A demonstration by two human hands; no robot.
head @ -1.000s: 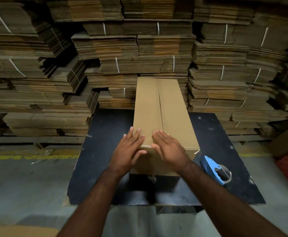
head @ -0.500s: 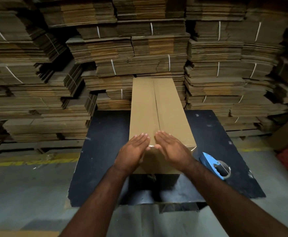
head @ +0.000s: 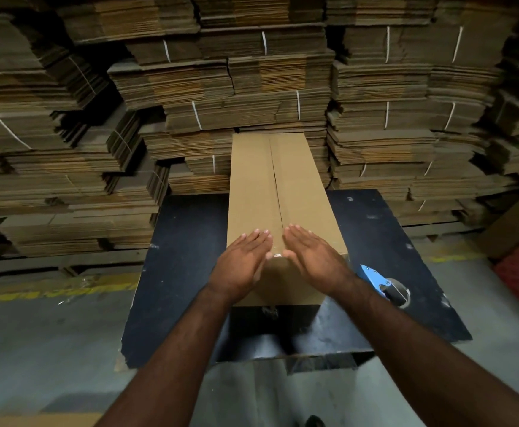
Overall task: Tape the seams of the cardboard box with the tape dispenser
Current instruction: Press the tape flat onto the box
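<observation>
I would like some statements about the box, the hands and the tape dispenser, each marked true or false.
1. Both hands lie flat on the near end of the box. True: left hand, right hand.
2. The right hand holds the tape dispenser. False: it lies on the black table, right of the box.
3. The box stands on the floor. False: it rests on the table.
4. Stacks of flat cardboard rise behind the table. True.

Warehouse, strapped flat cardboard stacks [head: 252, 87]
</observation>
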